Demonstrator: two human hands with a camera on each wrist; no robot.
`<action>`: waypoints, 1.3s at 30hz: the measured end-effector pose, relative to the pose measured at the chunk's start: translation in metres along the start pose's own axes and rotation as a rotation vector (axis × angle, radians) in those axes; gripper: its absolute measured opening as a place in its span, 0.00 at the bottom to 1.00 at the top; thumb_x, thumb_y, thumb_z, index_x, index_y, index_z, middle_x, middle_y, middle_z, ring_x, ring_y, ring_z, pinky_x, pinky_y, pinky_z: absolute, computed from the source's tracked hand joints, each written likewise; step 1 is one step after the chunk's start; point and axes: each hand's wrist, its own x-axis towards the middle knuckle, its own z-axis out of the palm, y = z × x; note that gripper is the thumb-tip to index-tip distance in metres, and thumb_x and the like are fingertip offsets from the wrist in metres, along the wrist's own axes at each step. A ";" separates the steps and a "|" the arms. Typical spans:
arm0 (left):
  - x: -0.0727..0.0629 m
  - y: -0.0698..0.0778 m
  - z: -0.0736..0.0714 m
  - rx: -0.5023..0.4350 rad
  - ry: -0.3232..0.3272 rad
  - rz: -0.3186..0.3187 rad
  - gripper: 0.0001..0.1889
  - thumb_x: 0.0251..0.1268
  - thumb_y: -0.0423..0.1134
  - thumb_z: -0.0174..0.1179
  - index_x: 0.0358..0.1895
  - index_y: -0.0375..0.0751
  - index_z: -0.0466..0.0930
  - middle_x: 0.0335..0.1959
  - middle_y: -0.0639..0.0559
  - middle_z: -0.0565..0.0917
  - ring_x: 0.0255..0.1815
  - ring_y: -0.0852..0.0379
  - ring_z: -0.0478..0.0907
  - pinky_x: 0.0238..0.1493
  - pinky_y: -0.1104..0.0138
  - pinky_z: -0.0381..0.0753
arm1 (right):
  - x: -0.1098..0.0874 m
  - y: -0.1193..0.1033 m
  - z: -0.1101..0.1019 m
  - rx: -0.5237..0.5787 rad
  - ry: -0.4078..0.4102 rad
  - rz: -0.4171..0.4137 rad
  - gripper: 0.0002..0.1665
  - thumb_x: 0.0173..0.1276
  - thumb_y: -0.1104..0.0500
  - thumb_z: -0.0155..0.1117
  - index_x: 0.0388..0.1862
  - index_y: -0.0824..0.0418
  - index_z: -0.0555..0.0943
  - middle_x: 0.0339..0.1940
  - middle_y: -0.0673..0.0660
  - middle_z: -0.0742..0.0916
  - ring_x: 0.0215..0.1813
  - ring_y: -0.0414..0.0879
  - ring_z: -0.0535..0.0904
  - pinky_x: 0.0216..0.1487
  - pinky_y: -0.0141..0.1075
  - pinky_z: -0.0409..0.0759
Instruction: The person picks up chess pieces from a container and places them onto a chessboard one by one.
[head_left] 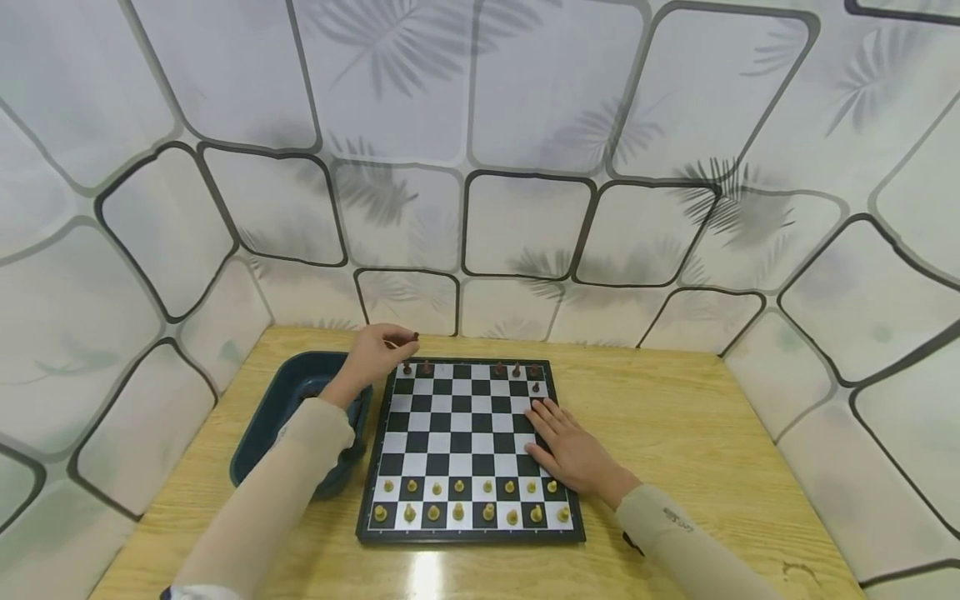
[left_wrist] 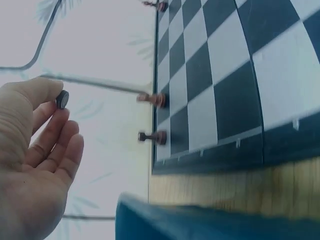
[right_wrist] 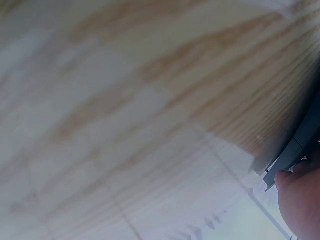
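My left hand (head_left: 372, 357) is above the far left corner of the chessboard (head_left: 471, 403). Between its thumb and fingertips it pinches a small dark chess piece (left_wrist: 62, 99), whose round base shows in the left wrist view. Two reddish-brown pieces stand below that hand at the corner, one a rook (left_wrist: 153, 137). My right hand (head_left: 573, 454) rests on the board's right edge, fingers extended; in the right wrist view only part of that hand (right_wrist: 302, 202) shows. Three more brown pieces (head_left: 516, 369) stand at the far right, with a brown pawn (head_left: 536, 387) in front.
Two rows of yellow pieces (head_left: 458, 512) fill the board's near side. Left of the board stands a dark blue tray (head_left: 258, 417), partly covered by my left arm. All this sits on a wooden table (head_left: 675, 417), with patterned cloth walls (head_left: 525, 225) behind and beside it.
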 end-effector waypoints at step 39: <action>0.025 0.018 0.074 0.023 -0.082 -0.017 0.11 0.70 0.36 0.69 0.50 0.34 0.90 0.48 0.41 0.91 0.51 0.45 0.88 0.51 0.54 0.88 | 0.001 0.003 0.002 -0.009 0.024 -0.020 0.42 0.85 0.36 0.44 0.86 0.60 0.60 0.87 0.60 0.63 0.89 0.58 0.52 0.85 0.54 0.57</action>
